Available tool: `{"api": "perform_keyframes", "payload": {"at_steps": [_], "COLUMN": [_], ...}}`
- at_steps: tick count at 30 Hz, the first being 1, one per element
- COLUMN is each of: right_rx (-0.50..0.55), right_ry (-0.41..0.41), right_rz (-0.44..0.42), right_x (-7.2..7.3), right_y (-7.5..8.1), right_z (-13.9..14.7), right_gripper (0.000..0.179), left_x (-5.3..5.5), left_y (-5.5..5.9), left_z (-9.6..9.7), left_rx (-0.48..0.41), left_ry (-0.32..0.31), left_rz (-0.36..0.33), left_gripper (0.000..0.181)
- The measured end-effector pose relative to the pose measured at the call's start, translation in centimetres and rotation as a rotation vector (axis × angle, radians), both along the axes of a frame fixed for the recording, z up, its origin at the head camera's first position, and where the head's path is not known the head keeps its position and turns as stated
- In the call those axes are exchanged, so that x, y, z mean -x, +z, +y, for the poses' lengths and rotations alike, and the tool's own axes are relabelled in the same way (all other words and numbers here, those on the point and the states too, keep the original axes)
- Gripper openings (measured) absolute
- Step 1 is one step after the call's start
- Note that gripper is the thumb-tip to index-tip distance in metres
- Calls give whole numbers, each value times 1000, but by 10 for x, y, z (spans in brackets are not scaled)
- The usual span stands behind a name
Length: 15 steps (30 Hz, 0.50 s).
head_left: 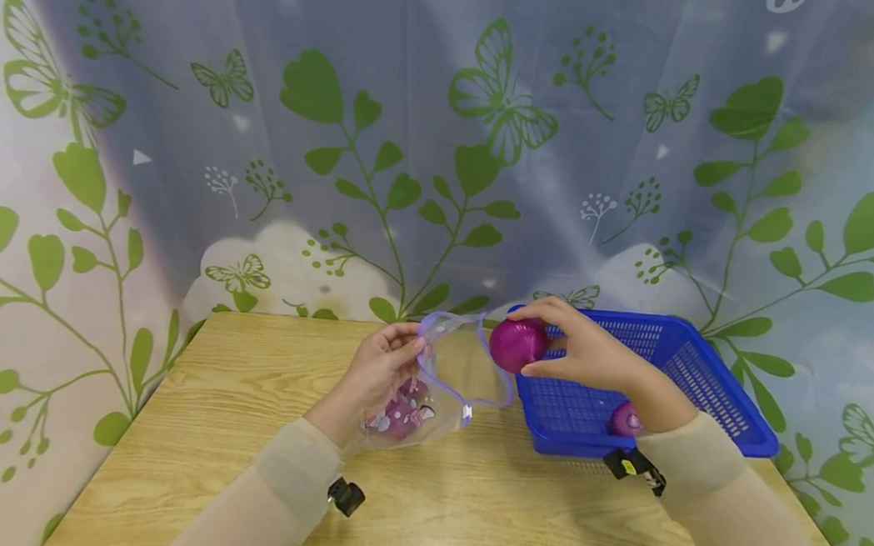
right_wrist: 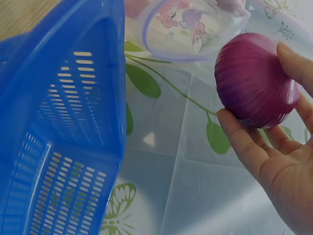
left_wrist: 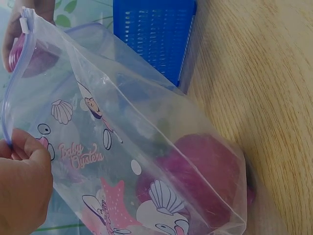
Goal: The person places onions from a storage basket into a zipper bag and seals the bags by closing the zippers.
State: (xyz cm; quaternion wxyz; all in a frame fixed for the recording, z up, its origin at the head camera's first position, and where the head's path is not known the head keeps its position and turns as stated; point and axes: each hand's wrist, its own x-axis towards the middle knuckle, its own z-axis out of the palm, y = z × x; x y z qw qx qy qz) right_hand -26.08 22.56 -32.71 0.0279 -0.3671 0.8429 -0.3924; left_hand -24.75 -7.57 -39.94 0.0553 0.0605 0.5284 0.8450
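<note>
My right hand [head_left: 590, 349] holds a purple-red onion [head_left: 517, 345] between thumb and fingers, over the left rim of the blue basket and beside the mouth of a clear zip bag [head_left: 442, 428]. In the right wrist view the onion [right_wrist: 254, 81] appears whole, with the thumb on one side and fingertips on the other. The bag's purple-edged mouth gapes toward the onion, its rim pinched by my left hand [head_left: 378, 370]. Purple-red onions [left_wrist: 195, 176] lie at the bag's bottom, partly covered by its cartoon print; their exact number is unclear. Another onion [head_left: 626, 419] sits in the basket.
The blue plastic basket [head_left: 644, 444] with slotted walls stands at the right of the wooden table [head_left: 195, 425]. A curtain [head_left: 413, 180] printed with green leaves and butterflies hangs behind the table. A white slider [head_left: 467, 413] sits on the bag's zip edge.
</note>
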Motion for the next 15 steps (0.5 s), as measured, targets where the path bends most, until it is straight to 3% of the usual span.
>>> {"api": "perform_keyframes", "payload": {"at_steps": [6, 15], "right_rx": [-14, -120], "right_ry": [43, 46], "right_rz": [-18, -23], "right_x": [2, 2], "right_y": [-4, -4], "right_z": [-12, -28], "right_gripper": [65, 65], "left_x": [-1, 0], "left_y": [0, 0], "left_z": [0, 0], "left_rx": [0, -3], "left_ry": [1, 6], "left_rz": [-1, 8], "left_gripper": [18, 18]}}
